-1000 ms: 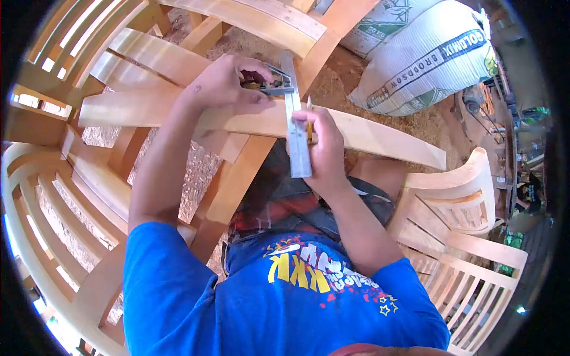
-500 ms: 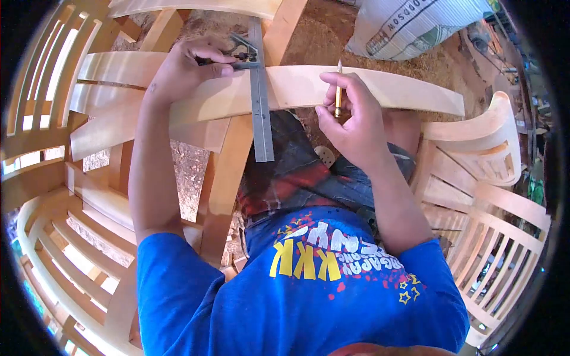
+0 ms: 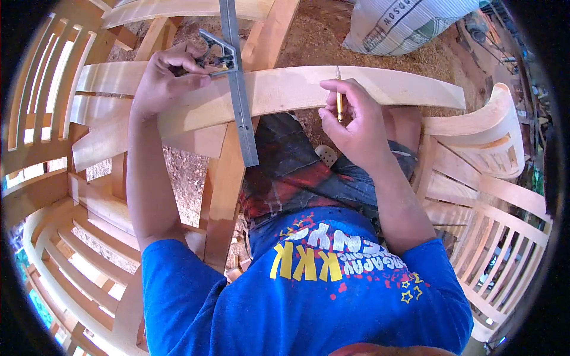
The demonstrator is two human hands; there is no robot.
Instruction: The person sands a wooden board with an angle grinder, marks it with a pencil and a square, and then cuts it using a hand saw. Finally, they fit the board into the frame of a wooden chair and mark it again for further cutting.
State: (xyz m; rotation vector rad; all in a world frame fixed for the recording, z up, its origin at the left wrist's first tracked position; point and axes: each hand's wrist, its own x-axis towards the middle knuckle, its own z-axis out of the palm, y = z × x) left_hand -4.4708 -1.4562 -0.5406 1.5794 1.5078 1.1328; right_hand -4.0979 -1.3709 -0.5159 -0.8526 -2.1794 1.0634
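Observation:
A long curved wooden board (image 3: 291,89) lies across in front of me. A metal combination square (image 3: 239,110) rests on it, its blade crossing the board and tilted slightly. My left hand (image 3: 172,77) pinches the head of the square at the board's far edge. My right hand (image 3: 355,115) holds a yellow pencil (image 3: 339,101) upright between thumb and fingers, over the board to the right of the square. The pencil's tip points away from me.
Wooden chair frames with slatted backs stand at the left (image 3: 89,255) and right (image 3: 504,249). A printed white sack (image 3: 409,26) sits at the top right on ground covered with sawdust. A wooden beam (image 3: 225,178) runs beneath the board.
My left hand has moved left with the square, which has slid along the board and is more tilted. My right hand has barely moved and still holds the pencil.

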